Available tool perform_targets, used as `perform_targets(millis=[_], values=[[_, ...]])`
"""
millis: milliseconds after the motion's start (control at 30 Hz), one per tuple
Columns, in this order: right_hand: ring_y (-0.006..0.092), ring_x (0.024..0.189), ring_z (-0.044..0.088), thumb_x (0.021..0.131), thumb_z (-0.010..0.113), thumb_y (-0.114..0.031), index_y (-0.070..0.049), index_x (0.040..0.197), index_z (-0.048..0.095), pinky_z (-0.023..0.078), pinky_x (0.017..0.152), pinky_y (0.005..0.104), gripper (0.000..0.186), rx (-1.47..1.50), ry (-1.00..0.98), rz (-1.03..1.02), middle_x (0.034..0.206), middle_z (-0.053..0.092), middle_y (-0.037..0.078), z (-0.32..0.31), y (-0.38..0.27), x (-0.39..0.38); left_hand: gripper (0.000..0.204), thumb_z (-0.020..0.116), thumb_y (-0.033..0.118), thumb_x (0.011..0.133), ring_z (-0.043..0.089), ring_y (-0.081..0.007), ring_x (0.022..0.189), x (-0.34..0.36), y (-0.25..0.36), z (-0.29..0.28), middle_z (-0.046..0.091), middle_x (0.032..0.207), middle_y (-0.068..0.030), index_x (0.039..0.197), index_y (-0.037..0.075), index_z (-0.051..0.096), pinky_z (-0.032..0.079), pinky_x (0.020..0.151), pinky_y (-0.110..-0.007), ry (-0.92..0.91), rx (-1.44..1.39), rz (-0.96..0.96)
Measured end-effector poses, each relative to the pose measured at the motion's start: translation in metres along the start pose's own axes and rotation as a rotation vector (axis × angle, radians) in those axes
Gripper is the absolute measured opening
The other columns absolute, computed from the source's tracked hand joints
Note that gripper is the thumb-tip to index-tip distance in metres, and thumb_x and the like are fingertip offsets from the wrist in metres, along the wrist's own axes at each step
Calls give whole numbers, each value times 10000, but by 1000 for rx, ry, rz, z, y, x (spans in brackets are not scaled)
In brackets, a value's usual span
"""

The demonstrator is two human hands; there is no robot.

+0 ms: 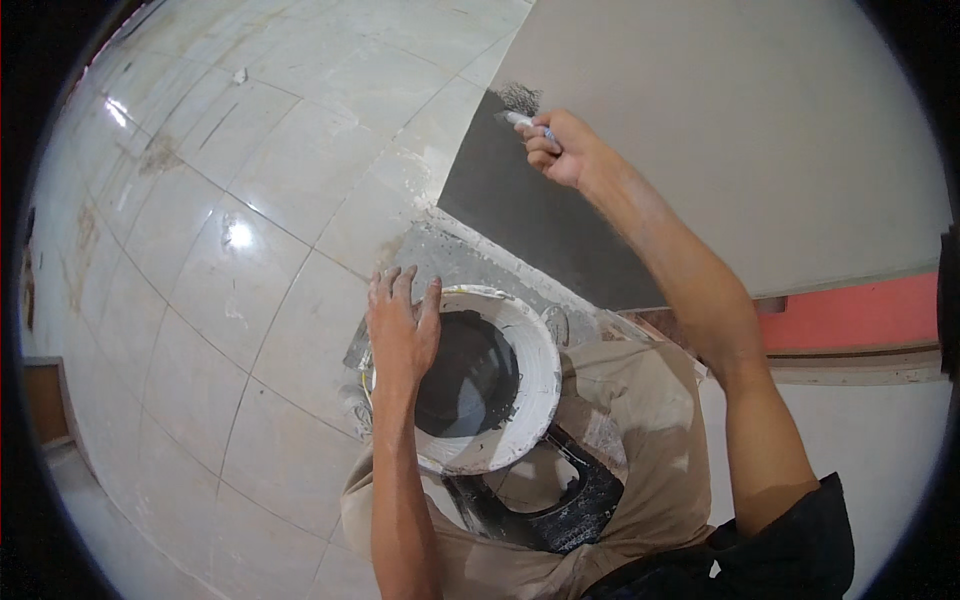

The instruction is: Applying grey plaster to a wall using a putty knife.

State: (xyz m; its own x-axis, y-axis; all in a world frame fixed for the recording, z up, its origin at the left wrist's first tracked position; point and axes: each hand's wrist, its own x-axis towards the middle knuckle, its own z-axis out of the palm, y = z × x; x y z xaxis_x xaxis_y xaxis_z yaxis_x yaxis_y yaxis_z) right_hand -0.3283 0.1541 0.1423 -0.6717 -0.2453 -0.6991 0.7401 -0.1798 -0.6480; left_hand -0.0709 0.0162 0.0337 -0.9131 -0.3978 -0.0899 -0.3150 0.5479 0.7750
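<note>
The pale-handled tool is near the left edge of the grey panel, pinched by the right hand, fingers curled, seemingly for control. The left hand, fingers slightly spread, rests on the white bucket, probably steadying it.

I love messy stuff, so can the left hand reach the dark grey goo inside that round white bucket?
Probably yes: the left hand is at the round white bucket's left rim, and nothing covers the dark grey goo.
</note>
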Motion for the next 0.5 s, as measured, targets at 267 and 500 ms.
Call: perform_targets(millis=[267,500], values=[[52,426,224,974,405,-111,52,1050,500,191,388,219,203,-171,-119,-237,616,376,-30,25,-5,-66,498,487,402,990,341,-438,1374,-2,-5,-1,505,1380,-227,1296,17,562,264,1139,-487,6,13,9],[64,418,230,928,368,-55,17,927,480,196,386,237,132,-133,-51,30,617,385,-17,20,9,11,495,495,396,988,339,-435,1375,-2,0,-4,500,1378,-237,1299,16,561,267,1137,-491,25,-14,20]])
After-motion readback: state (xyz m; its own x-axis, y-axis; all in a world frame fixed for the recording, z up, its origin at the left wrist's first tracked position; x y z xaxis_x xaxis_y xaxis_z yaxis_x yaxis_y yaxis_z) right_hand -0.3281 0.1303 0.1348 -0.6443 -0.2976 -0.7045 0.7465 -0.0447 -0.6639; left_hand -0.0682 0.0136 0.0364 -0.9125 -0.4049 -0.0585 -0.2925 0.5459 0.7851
